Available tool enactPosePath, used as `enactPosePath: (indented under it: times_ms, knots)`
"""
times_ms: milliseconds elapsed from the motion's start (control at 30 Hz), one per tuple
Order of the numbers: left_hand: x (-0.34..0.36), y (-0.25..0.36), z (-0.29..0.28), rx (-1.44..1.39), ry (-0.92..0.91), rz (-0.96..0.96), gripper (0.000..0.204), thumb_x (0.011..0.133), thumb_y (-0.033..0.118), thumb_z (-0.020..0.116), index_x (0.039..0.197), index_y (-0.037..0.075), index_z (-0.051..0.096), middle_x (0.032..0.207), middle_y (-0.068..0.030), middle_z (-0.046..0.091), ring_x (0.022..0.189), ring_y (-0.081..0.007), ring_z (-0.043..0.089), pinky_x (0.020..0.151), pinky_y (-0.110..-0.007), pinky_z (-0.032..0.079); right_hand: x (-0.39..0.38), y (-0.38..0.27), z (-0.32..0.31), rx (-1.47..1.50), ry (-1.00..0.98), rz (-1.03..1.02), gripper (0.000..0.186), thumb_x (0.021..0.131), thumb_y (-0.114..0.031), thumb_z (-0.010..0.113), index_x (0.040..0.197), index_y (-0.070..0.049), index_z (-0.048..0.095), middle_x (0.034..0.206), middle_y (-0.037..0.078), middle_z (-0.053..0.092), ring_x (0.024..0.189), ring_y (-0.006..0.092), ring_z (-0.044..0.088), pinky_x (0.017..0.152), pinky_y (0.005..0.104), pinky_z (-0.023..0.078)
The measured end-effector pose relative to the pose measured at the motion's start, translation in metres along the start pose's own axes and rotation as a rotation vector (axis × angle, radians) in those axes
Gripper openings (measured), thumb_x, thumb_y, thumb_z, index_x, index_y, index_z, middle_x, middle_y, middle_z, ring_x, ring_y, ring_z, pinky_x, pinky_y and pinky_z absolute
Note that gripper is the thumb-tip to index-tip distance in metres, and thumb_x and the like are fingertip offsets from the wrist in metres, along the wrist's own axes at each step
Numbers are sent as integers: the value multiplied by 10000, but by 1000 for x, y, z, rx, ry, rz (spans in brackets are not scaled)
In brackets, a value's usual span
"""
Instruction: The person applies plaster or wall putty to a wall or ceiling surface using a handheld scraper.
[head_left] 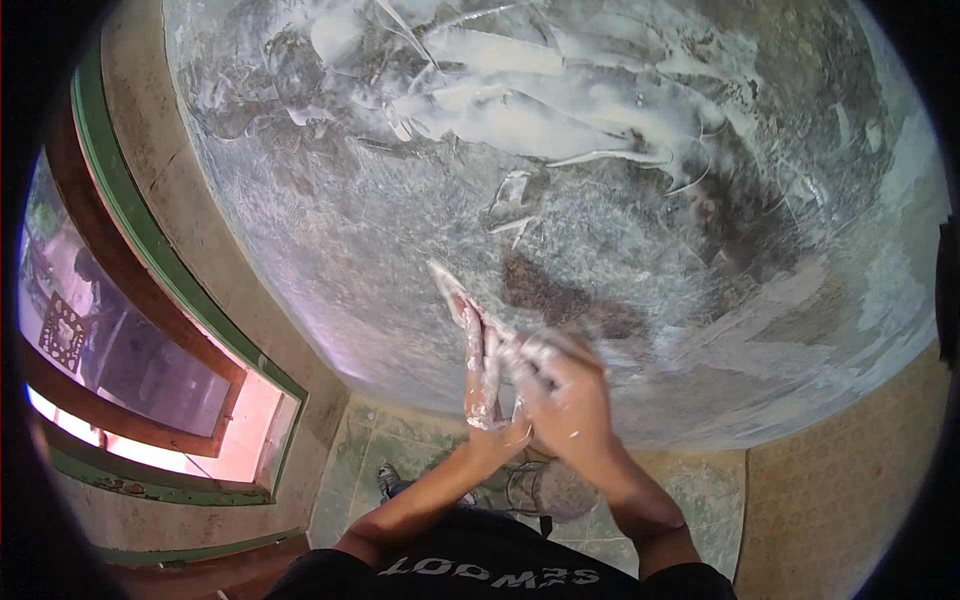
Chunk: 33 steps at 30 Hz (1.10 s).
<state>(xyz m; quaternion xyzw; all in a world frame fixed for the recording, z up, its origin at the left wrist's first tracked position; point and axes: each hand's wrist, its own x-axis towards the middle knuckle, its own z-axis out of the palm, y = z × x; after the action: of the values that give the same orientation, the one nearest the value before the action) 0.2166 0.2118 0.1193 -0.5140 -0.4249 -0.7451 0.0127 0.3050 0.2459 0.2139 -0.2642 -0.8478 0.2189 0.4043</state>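
Observation:
My left hand [480,375], smeared with white putty, is closed around a thin flat putty blade [450,284] coated in the same white paste. The blade points up and left, in front of the wall. Against it from the right comes my right hand [565,390], its fingers curled and blurred by motion; what they hold is hidden. The two hands meet near the wrists. Ahead stands the grey wall [370,230], with wet white putty [540,120] spread in thick streaks across its upper part and a small dab below.
A window [150,370] with a green and brown frame lies on the left. Below my arms are a round-topped object [567,491], green floor tiles [350,470] and a shoe [387,478]. A tan patterned surface [840,510] borders the wall at lower right.

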Motion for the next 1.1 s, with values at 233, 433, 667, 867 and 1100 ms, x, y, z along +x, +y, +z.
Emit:
enactPosePath:
  times_ms: [233,433,667,867,1100]
  knots:
    - [-6,-24,-66,-271,-196,0,420,816,-81,617,1233,-33,612,1092,-196,701,1021,-275,697,879,-339,537,124,-21,-92,-609,-142,-443,210,891,-101,648,1082,-16,674,1026,132,659,982,266,611,905,386,479]
    - [-33,-115,-163,-32,-533,-340,319,840,16,690,1155,-20,652,1022,-154,719,869,-197,706,809,-305,546,235,-102,-106,-814,-364,-327,169,899,-140,666,1024,-27,677,937,107,676,803,236,609,783,357,520]
    - [-7,-186,-231,-36,-473,-571,296,855,38,685,1147,-1,654,936,-130,712,798,-178,698,739,-307,547,273,-136,-96,-851,-606,-399,404,931,-164,665,1317,-123,552,1178,97,615,1063,237,592,963,352,474]
    - [33,-217,-239,-20,-544,-457,228,849,43,696,1065,-25,677,954,-142,713,771,-189,689,738,-301,533,259,-159,-53,-976,-373,-143,291,893,-87,676,1179,-67,626,1061,95,651,1014,229,610,911,365,507]
    - [56,-226,-243,-33,-620,-332,259,811,-4,725,1065,-7,678,929,-120,718,786,-171,688,735,-292,532,286,-178,-49,-1443,-306,-45,89,889,-51,655,964,-10,680,818,115,690,793,201,672,753,298,570]
